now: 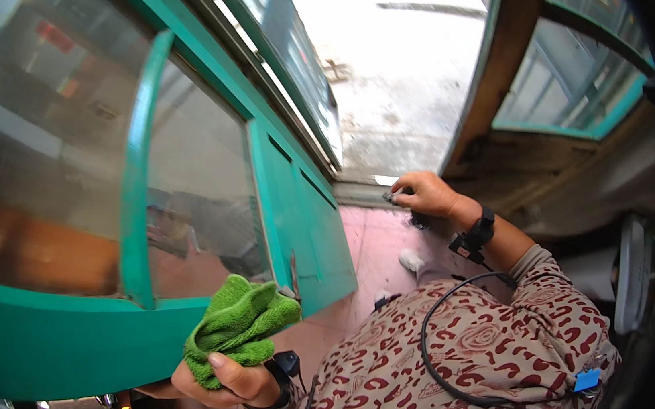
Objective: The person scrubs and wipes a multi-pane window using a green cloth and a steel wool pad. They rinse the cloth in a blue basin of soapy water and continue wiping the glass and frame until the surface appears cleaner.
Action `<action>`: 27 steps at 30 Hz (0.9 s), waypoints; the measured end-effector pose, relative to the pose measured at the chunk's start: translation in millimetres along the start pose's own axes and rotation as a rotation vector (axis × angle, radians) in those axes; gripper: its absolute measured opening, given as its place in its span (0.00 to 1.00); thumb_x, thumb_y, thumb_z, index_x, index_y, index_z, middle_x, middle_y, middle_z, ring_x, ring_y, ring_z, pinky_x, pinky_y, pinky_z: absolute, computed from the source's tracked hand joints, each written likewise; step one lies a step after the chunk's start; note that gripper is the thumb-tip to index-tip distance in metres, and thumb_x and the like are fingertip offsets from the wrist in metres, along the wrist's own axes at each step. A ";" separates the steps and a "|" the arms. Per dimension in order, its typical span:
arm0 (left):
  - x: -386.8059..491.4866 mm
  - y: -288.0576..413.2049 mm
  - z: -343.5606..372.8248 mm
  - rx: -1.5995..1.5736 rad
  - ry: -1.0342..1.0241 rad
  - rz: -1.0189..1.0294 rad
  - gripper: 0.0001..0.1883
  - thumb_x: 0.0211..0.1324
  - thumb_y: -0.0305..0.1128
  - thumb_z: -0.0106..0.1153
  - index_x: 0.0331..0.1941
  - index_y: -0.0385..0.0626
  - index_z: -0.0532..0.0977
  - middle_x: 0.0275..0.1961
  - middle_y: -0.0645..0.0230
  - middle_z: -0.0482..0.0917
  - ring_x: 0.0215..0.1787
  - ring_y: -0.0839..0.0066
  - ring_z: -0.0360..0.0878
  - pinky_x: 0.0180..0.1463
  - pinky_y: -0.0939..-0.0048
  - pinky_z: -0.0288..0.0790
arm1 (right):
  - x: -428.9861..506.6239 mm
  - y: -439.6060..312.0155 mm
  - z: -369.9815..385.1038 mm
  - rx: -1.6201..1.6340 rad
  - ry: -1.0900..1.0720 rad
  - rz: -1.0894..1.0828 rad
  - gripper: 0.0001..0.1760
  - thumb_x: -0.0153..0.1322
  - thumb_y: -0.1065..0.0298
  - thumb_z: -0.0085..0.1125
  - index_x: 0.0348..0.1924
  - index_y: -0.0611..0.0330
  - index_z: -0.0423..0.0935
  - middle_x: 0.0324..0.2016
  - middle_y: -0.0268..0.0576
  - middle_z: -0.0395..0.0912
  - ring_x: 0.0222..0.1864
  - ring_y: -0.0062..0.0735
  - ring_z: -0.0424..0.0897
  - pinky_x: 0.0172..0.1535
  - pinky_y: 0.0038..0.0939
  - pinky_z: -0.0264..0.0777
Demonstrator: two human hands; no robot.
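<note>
My left hand (229,379) grips a folded green cloth (241,323), held close to the lower edge of a green-painted door (65,349) with glass panes (197,177). Some of its fingers pass behind the door's edge. Farther forward and to the right, my right hand (426,193) has its fingers curled round a small dark object (390,197). What that object is cannot be told. Each wrist wears a black strap with a small device, and a black cable runs across the patterned shirt (382,368).
An open doorway with a sill (362,191) leads to bright paved ground (399,87). A second glazed door leaf (473,97) stands at the right. Pink tiles (358,237) cover the floor. A pale container (629,276) is at the right, and mixed items lie at the lower left.
</note>
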State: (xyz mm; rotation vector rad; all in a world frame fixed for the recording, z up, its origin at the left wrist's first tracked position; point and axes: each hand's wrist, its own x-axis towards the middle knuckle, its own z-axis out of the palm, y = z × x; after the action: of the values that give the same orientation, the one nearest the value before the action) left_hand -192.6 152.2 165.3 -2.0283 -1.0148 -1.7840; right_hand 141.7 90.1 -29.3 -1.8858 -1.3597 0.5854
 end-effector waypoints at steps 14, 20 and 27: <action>-13.1 -25.7 9.0 0.206 0.128 0.777 0.12 0.63 0.33 0.52 0.45 0.40 0.66 0.45 0.49 0.72 0.49 0.44 0.75 0.41 0.52 0.75 | -232.4 77.1 -14.7 -0.152 0.229 0.476 0.15 0.66 0.56 0.56 0.32 0.59 0.81 0.32 0.47 0.79 0.38 0.48 0.78 0.43 0.39 0.71; -27.6 27.3 7.3 0.091 0.157 0.689 0.08 0.66 0.32 0.43 0.37 0.39 0.66 0.53 0.43 0.71 0.53 0.47 0.74 0.50 0.52 0.73 | -339.8 101.8 -0.6 -0.038 0.327 0.568 0.14 0.66 0.56 0.56 0.34 0.57 0.81 0.32 0.47 0.79 0.37 0.48 0.78 0.42 0.38 0.71; -121.1 155.0 45.9 -0.874 -0.695 -0.052 0.15 0.54 0.28 0.44 0.42 0.33 0.74 0.54 0.54 0.74 0.49 0.67 0.73 0.53 0.68 0.68 | -510.8 111.3 33.6 0.040 0.516 0.785 0.13 0.66 0.58 0.57 0.34 0.59 0.81 0.32 0.49 0.78 0.37 0.50 0.77 0.41 0.39 0.71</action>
State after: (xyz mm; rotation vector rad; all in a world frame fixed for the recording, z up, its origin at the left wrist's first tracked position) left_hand -58.3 27.9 79.9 -3.3255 -0.4005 -1.7389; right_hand 12.5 -399.8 -162.6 -2.3006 -0.2524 0.4291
